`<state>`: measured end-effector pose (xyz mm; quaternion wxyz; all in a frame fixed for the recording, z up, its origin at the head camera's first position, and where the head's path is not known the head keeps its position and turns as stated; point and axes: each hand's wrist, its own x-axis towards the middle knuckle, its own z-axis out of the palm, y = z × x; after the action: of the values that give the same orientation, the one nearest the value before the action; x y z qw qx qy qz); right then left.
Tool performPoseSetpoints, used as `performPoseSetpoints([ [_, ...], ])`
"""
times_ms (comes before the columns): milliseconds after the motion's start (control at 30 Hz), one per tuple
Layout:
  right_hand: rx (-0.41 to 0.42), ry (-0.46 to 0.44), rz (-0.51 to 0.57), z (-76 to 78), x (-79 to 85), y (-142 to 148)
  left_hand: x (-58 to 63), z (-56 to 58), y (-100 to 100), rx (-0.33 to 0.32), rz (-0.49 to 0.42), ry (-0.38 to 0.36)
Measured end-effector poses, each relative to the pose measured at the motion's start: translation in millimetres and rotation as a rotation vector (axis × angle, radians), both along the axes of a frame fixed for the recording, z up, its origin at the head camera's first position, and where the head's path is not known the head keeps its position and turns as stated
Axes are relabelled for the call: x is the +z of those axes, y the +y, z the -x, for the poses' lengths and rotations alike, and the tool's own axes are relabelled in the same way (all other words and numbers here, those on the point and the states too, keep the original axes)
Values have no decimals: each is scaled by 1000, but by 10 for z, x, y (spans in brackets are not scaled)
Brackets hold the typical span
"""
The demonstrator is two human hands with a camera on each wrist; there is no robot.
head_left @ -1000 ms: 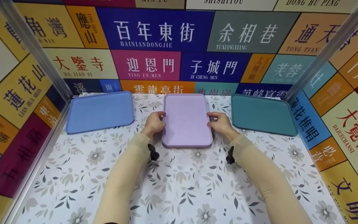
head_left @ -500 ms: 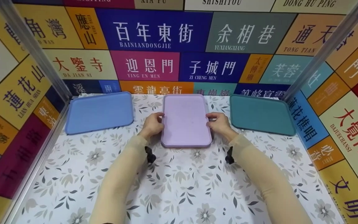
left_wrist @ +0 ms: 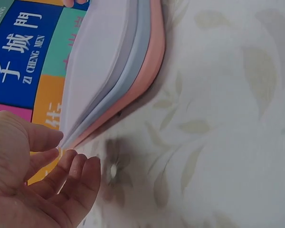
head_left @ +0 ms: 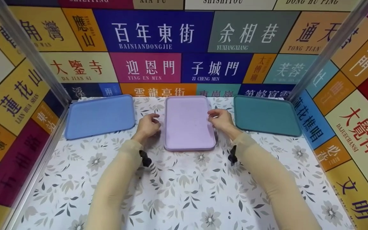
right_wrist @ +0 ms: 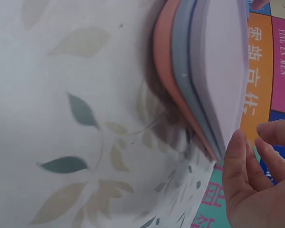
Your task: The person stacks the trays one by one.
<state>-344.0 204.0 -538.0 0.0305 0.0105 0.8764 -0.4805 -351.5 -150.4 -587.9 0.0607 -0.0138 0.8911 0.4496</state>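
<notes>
A lilac tray (head_left: pixel 188 123) lies lengthwise at the middle of the table, top of a stack. The wrist views show a blue-grey tray (left_wrist: pixel 143 42) under it and a coral tray (right_wrist: pixel 164 52) at the bottom. My left hand (head_left: pixel 148 128) is beside the stack's left edge, apart from it, with fingers loosely bent and nothing held. At the right edge, my right hand (head_left: pixel 221 119) has relaxed fingers that overlap the lilac rim in the head view; whether they touch it I cannot tell.
A blue tray (head_left: pixel 101 116) lies at the back left, slightly turned. On the back right is a green tray (head_left: pixel 267 115). A floral cloth (head_left: pixel 177 191) covers the table. Panels with printed characters enclose the back and both sides, with clear posts at the corners.
My left hand has let go of the stack's left edge and moved left. The fingers of my right hand have loosened at the right edge. The trays stay in place.
</notes>
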Motion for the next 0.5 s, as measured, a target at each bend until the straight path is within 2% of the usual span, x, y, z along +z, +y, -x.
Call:
performPoseSetpoints([
  [100,13,6,19,1,42,-91,325,-207,-8,14,-14,-25],
  [167,21,6,37,-1,69,-161,409,-265,-42,15,5,-7],
  [267,34,10,62,-10,117,-278,466,-298,-120,16,23,10],
  [500,64,-8,122,-13,172,-596,499,-306,-376,51,13,11],
])
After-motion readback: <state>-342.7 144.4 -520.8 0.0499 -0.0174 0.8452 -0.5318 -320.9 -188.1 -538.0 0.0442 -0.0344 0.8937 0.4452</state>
